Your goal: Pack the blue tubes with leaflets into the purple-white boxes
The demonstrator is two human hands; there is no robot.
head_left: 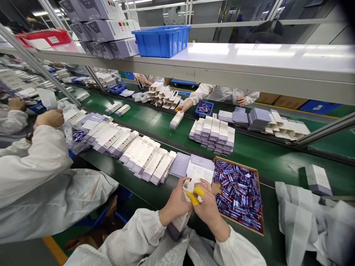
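My left hand (pixel 176 202) is wrapped round a small white and lilac carton (pixel 180 223), which stands close to my body with its upper end towards the table. My right hand (pixel 208 207), with yellow finger cots on its fingers, is closed over that upper end, where white flaps show. Whether anything else lies between the fingers is hidden. Just beyond the hands are a white printed sheet (pixel 198 168) and flat lilac cards (pixel 180 165). To the right of my right hand, a shallow cardboard tray (pixel 260 199) holds many blue-purple batteries (pixel 235 188).
Rows of filled-looking cartons (pixel 146 157) lie to the left. A stack of cartons (pixel 213 133) stands across the green belt (pixel 155 123). A co-worker's hand (pixel 185 106) holds a carton over the belt. White plastic bags (pixel 313 218) lie right; a shelf (pixel 222 74) runs overhead.
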